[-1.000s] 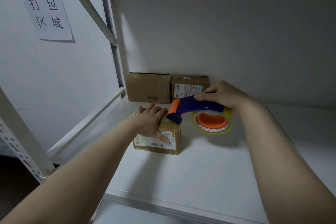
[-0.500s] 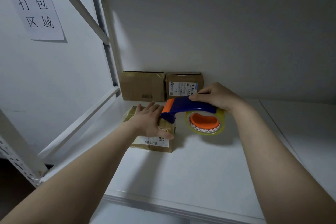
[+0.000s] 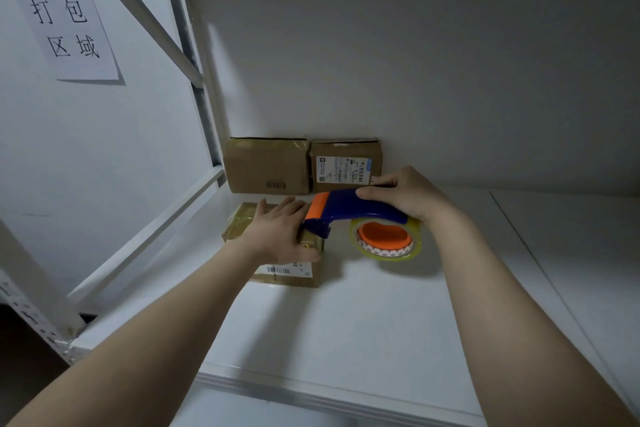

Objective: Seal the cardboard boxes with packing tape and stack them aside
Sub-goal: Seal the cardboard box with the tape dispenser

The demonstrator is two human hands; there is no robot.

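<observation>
Sealing is in hand on one item. I read a small brown cardboard box [image 3: 239, 225] lying near the back left corner of the white shelf board [image 3: 346, 322], just in front of a plain brown carton [image 3: 266, 165] and a white-labelled brown carton [image 3: 346, 163]. These two stand side by side against the back wall. I judge them to be set aside already, though they are abreast, not stacked.

The left hand [image 3: 280, 232] lies flat on the box top with its fingers straight, gripping nothing. I take this as a hold-down, so the light box does not slide under the pull of the tape. The right hand [image 3: 405, 194] is clenched round the handle of a blue-and-orange plastic tape dispenser [image 3: 349, 208]. The dispenser's nose meets the right edge of the box top, close against the left fingers. Its roll of clear packing tape [image 3: 384, 241] hangs to the right of the box, above the shelf. That low angle suits drawing tape across the top.

Box condition: the top is glossy where it shows, so I judge some tape is already laid. The front face bears a barcode label. The seam itself is hidden under the hand.
</observation>
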